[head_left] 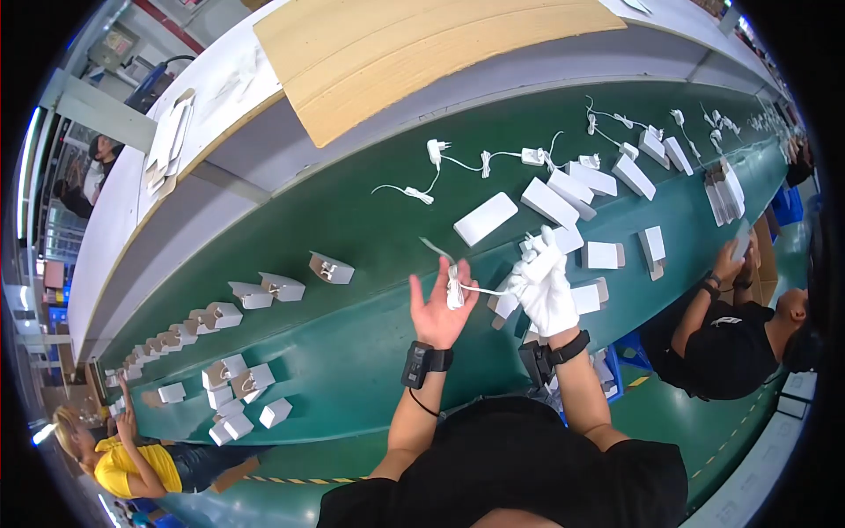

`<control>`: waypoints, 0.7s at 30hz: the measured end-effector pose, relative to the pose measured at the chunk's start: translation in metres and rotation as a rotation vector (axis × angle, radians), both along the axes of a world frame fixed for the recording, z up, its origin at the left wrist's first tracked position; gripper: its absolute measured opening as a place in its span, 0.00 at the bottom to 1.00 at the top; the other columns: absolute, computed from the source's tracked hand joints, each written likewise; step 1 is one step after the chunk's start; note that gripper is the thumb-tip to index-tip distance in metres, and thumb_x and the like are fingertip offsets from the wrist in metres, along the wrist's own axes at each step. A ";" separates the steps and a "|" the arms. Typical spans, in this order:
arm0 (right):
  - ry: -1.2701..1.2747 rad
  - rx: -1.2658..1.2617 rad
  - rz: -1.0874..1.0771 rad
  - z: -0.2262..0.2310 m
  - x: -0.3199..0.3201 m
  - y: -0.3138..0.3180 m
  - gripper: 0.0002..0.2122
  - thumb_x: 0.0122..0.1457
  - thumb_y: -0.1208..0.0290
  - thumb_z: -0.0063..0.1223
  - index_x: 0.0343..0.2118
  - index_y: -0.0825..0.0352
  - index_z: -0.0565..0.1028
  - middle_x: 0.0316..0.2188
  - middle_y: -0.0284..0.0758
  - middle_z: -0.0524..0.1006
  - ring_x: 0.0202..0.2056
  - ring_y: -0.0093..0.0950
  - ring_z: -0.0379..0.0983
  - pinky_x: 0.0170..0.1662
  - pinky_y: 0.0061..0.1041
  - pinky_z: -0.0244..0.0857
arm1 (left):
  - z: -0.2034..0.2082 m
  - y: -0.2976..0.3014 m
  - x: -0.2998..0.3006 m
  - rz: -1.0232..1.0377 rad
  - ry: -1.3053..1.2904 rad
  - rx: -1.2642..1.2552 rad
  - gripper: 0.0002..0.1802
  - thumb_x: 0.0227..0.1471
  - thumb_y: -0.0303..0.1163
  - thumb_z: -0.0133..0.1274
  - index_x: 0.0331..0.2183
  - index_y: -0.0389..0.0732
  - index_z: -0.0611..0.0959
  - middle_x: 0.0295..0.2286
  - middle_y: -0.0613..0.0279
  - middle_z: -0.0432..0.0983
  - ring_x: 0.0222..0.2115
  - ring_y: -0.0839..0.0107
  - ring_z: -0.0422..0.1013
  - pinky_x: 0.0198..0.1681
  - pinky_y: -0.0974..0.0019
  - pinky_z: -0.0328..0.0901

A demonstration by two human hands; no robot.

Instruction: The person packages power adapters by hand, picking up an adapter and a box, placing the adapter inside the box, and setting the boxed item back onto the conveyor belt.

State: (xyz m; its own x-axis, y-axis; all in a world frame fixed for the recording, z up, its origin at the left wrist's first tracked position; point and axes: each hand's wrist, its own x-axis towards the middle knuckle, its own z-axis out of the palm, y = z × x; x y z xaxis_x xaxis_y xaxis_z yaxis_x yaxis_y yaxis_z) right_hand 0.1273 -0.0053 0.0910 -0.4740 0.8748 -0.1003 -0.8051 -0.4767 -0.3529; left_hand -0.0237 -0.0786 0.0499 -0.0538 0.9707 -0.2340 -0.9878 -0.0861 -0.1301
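Note:
My bare left hand (436,315) is turned palm up over the green belt, thumb spread out. A bundled white cable (454,289) lies across its fingers, one loose end sticking up past the fingertips. From the bundle the cable runs right to my right hand (547,295), which wears a white glove. Its fingers are bent around a white piece at the cable's end, apparently a charger plug; white on white hides its outline. Around and under the right hand lie small white boxes, among them an open-ended box (602,255). A closed white box (486,219) lies beyond my hands.
White plug chargers with cables (532,157) lie along the belt's far side. Open boxes (331,267) line up to the left, with a box cluster (236,387) nearer. A cardboard sheet (422,53) covers the shelf beyond. Co-workers sit at left (132,466) and right (726,352).

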 end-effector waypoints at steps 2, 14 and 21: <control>0.043 -0.067 0.126 -0.012 -0.001 0.003 0.24 0.54 0.64 0.54 0.53 0.65 0.63 0.36 0.31 0.73 0.36 0.23 0.70 0.36 0.24 0.68 | -0.035 0.000 -0.012 0.000 -0.058 0.369 0.18 0.59 0.34 0.40 0.50 0.40 0.69 0.41 0.55 0.71 0.40 0.71 0.67 0.46 0.67 0.61; -0.937 0.745 -0.068 -0.087 -0.037 -0.026 0.21 0.52 0.61 0.56 0.46 0.66 0.68 0.37 0.30 0.73 0.36 0.20 0.70 0.39 0.18 0.64 | 0.002 0.041 0.023 0.163 0.899 -0.206 0.24 0.60 0.35 0.37 0.56 0.39 0.60 0.45 0.55 0.69 0.46 0.64 0.66 0.50 0.61 0.60; -0.776 0.204 0.096 -0.059 -0.003 -0.005 0.22 0.52 0.58 0.57 0.46 0.67 0.68 0.37 0.33 0.73 0.36 0.24 0.71 0.39 0.22 0.67 | -0.021 0.085 -0.006 0.145 2.041 -0.136 0.32 0.51 0.38 0.50 0.55 0.38 0.62 0.47 0.55 0.67 0.48 0.62 0.63 0.54 0.60 0.54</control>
